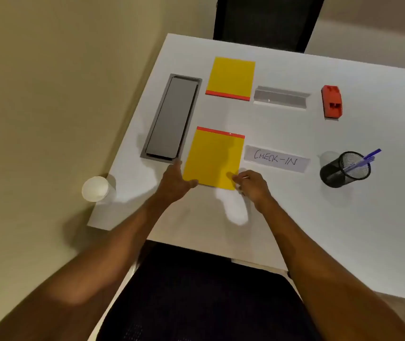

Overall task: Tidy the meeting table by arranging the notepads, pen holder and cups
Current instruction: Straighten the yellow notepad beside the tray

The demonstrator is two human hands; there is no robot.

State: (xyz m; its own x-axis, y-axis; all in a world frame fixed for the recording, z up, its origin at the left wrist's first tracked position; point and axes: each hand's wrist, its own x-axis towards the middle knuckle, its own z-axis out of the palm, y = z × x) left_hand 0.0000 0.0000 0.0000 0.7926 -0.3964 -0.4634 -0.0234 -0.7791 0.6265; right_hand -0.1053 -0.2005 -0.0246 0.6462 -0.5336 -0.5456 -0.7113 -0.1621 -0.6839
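We log the near notepad just left of the CHECK-IN sign, long axis running away from us. The left grip, fingers straight, presses its left edge. The right grip pinches its sign-side near corner. Both are equally near, so we judge a squaring nudge is next.

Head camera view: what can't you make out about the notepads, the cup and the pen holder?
- Near notepad: its near corners are covered by the left hand and right hand; whether the right one pinches it is unclear.
- Pen holder: the mesh hides how many pens it holds.
- Cup: its top shows only blurred white; contents unclear.
- Pale shape by the right hand: too blurred to name.
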